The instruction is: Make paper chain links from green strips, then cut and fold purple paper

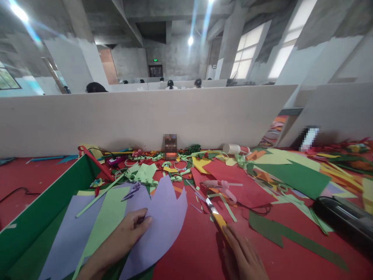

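Yellow-handled cutter (217,217): near edge of red table surface (198,249), just right of centre; right hand (244,256) closed around handle end. Long axis runs from near edge toward far edge, leaning left; bare blade tip points away from person, toward pink glue gun (221,186). Lavender sheet (166,217) lies just left, jagged points toward far edge; left hand (125,237) pinches it, thumb on top. Judgement: keep sheet flat, left fingers clear of blade line.
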Demonstrator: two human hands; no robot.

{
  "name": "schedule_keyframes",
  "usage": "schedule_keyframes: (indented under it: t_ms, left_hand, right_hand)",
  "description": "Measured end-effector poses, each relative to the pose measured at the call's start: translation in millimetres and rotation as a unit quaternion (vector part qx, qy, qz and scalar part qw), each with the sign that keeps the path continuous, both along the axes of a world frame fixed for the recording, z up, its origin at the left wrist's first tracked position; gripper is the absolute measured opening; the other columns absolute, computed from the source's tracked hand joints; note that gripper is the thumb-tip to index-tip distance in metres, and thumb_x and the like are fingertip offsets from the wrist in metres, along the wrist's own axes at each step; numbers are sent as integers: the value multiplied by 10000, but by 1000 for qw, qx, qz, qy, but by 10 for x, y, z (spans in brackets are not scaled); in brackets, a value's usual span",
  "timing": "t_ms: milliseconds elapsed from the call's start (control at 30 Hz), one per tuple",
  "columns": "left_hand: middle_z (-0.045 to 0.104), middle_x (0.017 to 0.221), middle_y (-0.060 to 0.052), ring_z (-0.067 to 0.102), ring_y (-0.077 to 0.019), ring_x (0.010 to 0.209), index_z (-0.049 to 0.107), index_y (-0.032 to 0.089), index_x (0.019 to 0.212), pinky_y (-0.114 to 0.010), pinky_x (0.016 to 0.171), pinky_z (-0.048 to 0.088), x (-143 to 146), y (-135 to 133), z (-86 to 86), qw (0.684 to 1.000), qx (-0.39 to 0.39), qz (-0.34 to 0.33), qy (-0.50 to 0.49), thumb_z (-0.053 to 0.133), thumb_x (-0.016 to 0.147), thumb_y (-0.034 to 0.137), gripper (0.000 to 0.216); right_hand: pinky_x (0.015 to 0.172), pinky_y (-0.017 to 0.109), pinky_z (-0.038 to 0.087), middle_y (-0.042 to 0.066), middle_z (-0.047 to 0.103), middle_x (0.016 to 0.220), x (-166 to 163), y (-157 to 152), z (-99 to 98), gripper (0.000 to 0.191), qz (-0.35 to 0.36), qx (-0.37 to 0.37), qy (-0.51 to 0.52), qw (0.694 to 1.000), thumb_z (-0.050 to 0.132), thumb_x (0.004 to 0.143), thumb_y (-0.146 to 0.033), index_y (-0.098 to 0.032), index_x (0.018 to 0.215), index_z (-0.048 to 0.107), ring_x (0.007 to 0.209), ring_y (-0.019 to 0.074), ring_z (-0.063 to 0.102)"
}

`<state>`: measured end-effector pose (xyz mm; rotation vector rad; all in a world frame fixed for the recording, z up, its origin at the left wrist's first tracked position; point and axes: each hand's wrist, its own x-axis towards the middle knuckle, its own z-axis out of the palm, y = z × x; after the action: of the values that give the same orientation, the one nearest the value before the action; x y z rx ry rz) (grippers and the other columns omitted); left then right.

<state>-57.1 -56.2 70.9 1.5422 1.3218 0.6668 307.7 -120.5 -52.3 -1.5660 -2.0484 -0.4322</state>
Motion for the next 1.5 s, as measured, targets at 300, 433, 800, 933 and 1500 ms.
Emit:
schedule_keyframes:
  t_ms: [300,433,800,933,1500]
  left_hand:
    - [695,922,-54,659,-238,855,629,173,1146,-333,785,501,-20,71,-289,997,-3,30,77,546,940,487,384]
    - [676,1294,-158,636,-318,1190,554,163,1416,-448,976,497,-44,39,-514,921,147,78,352,458,978,358,489]
    - [340,1682,-36,347,-214,1534,186,215,1657,-393,1223,326,59,-168,-900,800,384,-122,444,475,1047,422,705]
    - [318,1691,-32,308,-199,1551,153,200,1659,-385,1244,277,54,-190,-877,788,398,-118,454,443,1060,427,704]
    - [760,1247,-95,723,-276,1106,670,152,1225,-355,804,573,237,-430,-803,733,524,-120,417,468,1061,460,403]
  right_hand:
    - [801,376,597,115,721,1308,37,15,-2,408,-14,26,-40,999,374,1042,-219,-210,1428,505,1027,258,748]
    - [807,372,586,123,715,1318,36,-5,41,412,-8,19,-52,998,363,1032,-191,-192,1415,513,1061,262,738]
    - [858,357,545,117,697,1343,7,-35,92,386,-11,-3,-48,999,350,1063,-236,-180,1404,523,1100,243,711]
    - [846,355,529,94,719,1311,-18,-31,125,381,-15,-6,-49,999,343,1075,-261,-191,1399,531,1047,232,721]
    - [851,352,520,90,711,1324,40,-30,80,464,-7,-1,-48,999,393,1000,-171,-235,1445,509,1076,239,711]
